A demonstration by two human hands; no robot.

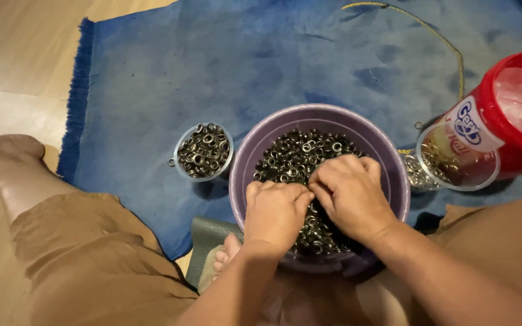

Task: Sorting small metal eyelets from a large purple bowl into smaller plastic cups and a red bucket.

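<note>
I see a blue cloth (212,66) with a fringed left edge covering most of the far floor, laid over pale wood boards (13,72). The person sits at its near edge in tan shorts (86,259), bare left leg (13,169) stretched out to the left and toes (228,253) showing on a grey mat (203,238) near the middle.

A purple bucket (261,145) stands between the knees, well filled with small dark metal rings (300,154). Both hands are inside it, resting on the rings at the near half and touching each other. The left hand (276,211) is curled, fingertips pinched together against the right hand; I cannot tell what, if anything, sits between them. The right hand (351,193) is bent over, fingers pressed down into the rings, its grip hidden from me.

A red plastic jar (515,121) lies on its side at the right, mouth toward the bucket, with some rings inside. A small clear cup (203,151) full of rings stands just left of the bucket. A thin yellow cord (436,36) trails across the far right of the cloth.
</note>
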